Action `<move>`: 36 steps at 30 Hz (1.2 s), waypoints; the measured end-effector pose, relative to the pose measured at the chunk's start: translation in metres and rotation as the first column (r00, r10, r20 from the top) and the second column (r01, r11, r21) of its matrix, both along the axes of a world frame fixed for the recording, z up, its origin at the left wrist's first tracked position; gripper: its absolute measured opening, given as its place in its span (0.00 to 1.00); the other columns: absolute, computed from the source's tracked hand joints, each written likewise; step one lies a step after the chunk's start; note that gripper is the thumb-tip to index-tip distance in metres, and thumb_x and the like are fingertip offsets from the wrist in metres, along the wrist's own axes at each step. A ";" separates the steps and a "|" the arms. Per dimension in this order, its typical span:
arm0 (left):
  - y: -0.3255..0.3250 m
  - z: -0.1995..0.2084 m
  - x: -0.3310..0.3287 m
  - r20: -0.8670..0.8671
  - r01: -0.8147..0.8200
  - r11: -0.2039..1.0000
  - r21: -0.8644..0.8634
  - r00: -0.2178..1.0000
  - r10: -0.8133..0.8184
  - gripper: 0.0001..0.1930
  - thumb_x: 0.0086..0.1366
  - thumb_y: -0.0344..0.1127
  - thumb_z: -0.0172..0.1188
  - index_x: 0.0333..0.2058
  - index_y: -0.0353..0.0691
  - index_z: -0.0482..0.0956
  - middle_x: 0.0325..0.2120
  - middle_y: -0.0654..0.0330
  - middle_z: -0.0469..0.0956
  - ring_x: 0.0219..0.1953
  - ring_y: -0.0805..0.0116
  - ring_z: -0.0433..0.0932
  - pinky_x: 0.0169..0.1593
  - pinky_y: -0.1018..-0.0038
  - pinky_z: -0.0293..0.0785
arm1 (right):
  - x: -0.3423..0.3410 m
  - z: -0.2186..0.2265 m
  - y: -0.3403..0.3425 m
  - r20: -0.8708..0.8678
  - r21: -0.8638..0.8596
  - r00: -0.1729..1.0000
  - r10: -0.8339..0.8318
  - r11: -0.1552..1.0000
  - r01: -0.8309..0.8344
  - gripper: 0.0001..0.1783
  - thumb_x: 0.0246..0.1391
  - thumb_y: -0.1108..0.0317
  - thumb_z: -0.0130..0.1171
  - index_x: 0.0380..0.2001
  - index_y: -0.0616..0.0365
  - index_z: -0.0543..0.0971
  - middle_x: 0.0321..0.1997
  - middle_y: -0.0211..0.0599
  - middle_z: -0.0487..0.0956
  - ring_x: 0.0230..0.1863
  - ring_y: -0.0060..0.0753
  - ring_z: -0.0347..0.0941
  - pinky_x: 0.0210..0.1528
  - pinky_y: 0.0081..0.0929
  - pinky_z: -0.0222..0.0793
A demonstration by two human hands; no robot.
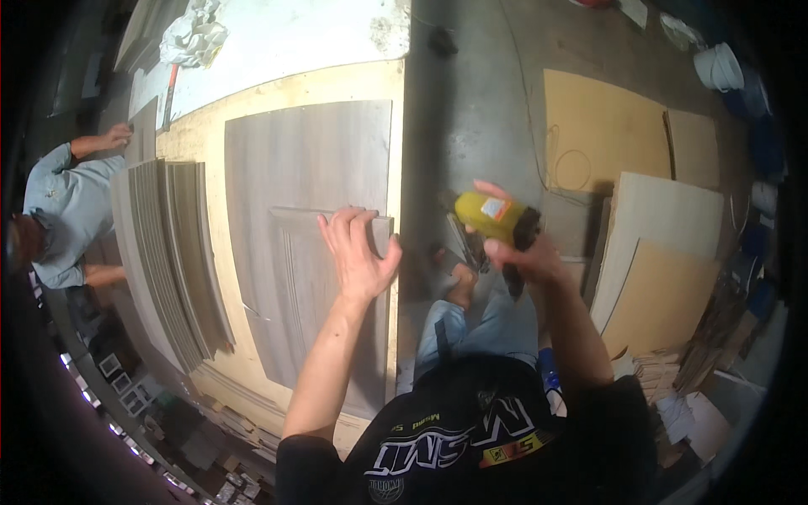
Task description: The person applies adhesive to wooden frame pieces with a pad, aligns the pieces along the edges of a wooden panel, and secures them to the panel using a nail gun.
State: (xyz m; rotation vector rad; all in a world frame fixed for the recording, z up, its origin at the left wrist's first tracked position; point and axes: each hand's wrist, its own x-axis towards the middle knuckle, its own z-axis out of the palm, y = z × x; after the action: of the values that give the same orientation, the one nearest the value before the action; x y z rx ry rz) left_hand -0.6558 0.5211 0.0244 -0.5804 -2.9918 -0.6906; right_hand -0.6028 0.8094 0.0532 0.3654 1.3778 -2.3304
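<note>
My left hand (358,257) grips the upper right corner of a grey wood-grain cabinet door (305,261), its fingers over the top edge and the thumb at the side. Beneath that door lies a larger grey wood-grain panel (286,156), flat on the pale workbench (215,189). To the right, beyond the bench edge, my right hand (532,257) is wrapped round a yellow-green nail gun (492,215) with a dark end cap. The gun is held in the air, apart from the door; its nose is partly hidden.
Stacked grey panels (168,252) stand at the bench's left, where a co-worker (71,206) rests a hand on a panel. A hammer (172,91) and crumpled white plastic (195,34) lie at the back. Brown boards (602,130) and leaning sheets (661,252) fill the right.
</note>
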 end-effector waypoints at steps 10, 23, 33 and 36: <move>-0.009 0.011 -0.008 -0.032 0.080 0.996 -0.046 0.996 -0.081 0.25 0.58 0.38 0.66 0.53 0.40 0.72 0.51 0.50 0.70 0.60 0.46 0.67 0.73 0.40 0.45 | 0.038 -0.011 -0.059 -0.226 0.124 0.971 -0.076 0.987 0.106 0.42 0.52 0.73 0.69 0.70 0.57 0.67 0.65 0.39 0.75 0.66 0.29 0.70 0.69 0.29 0.62; -0.041 0.047 -0.035 0.307 0.178 0.984 0.002 0.936 -0.170 0.24 0.61 0.33 0.67 0.57 0.41 0.76 0.55 0.50 0.72 0.60 0.47 0.68 0.64 0.57 0.66 | -0.215 0.006 -0.165 -0.344 0.938 0.710 0.615 0.193 0.288 0.35 0.51 0.74 0.64 0.64 0.40 0.75 0.57 0.42 0.75 0.58 0.49 0.74 0.59 0.44 0.71; -0.061 0.055 -0.059 0.275 0.314 0.948 -0.043 0.916 -0.291 0.26 0.55 0.36 0.74 0.54 0.43 0.80 0.50 0.58 0.77 0.55 0.54 0.73 0.60 0.57 0.66 | -0.013 -0.019 -0.172 -0.141 0.662 0.952 -0.271 0.689 0.294 0.18 0.55 0.63 0.72 0.46 0.58 0.83 0.34 0.36 0.82 0.31 0.31 0.81 0.33 0.29 0.76; -0.057 0.049 -0.064 0.253 0.347 0.937 -0.046 0.911 -0.325 0.27 0.54 0.38 0.74 0.54 0.43 0.81 0.48 0.59 0.78 0.52 0.55 0.74 0.57 0.60 0.66 | -0.010 -0.022 -0.181 -0.138 0.707 0.945 -0.295 0.639 0.303 0.17 0.57 0.65 0.70 0.48 0.58 0.83 0.35 0.35 0.82 0.31 0.30 0.81 0.34 0.27 0.76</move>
State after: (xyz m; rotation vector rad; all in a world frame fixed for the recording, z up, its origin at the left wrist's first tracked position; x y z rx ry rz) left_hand -0.7196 0.4643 0.0736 -1.1176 -3.1933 -0.6870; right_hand -0.6127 0.6280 0.0313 0.8697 2.3779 -1.8848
